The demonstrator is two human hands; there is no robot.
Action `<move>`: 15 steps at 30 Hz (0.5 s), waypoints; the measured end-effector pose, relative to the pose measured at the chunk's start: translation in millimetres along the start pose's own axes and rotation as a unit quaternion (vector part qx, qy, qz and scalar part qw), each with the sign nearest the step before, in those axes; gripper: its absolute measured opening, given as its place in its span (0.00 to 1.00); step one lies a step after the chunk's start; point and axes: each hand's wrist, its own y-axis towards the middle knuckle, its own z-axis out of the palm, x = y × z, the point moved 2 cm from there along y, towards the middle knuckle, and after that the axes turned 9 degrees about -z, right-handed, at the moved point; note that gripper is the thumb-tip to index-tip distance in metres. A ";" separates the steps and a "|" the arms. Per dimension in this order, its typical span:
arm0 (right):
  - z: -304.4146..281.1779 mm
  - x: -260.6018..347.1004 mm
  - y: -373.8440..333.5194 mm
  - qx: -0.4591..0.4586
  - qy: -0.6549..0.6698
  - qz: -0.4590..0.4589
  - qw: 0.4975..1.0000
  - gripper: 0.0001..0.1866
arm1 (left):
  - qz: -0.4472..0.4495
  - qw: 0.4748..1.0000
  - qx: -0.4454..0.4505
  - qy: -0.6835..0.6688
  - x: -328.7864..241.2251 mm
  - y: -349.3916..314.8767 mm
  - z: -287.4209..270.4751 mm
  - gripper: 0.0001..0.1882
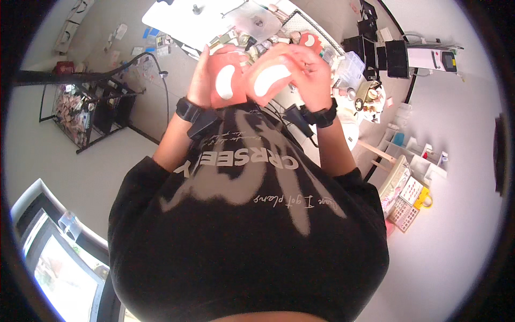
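Both hands are raised in front of my chest, over the near edge of the cluttered table. My left hand is closed on a flat pink eye-patch sachet marked with a bright white crescent. A second sachet of the same look is pinched by my right hand, thumb and fingers at its upper right. The two sachets sit side by side, their inner edges meeting or overlapping. Glare washes out their surfaces. Another pink sachet with a white crescent lies on the table beyond my right hand.
Small cosmetics and packets crowd the white table, with a clear plastic box at its right. A black-framed rack full of small items stands left. A dark cable hangs nearby. White bins are at right.
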 end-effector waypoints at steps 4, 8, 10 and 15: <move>50.7 21.8 6.9 0.135 -0.188 -0.112 0.966 0.11 | -0.040 0.993 0.109 0.019 2.4 -4.6 0.7 0.40; 77.0 24.1 11.2 0.173 -0.305 -0.241 0.905 0.11 | -0.074 0.991 0.081 0.078 -8.1 -31.8 15.3 0.44; 81.5 29.0 13.2 0.161 -0.338 -0.269 0.887 0.11 | -0.065 0.988 0.084 0.111 -13.3 -36.2 14.1 0.45; 88.2 34.4 11.5 0.147 -0.327 -0.271 0.893 0.12 | 0.053 0.986 0.093 0.129 -15.1 -47.4 24.0 0.39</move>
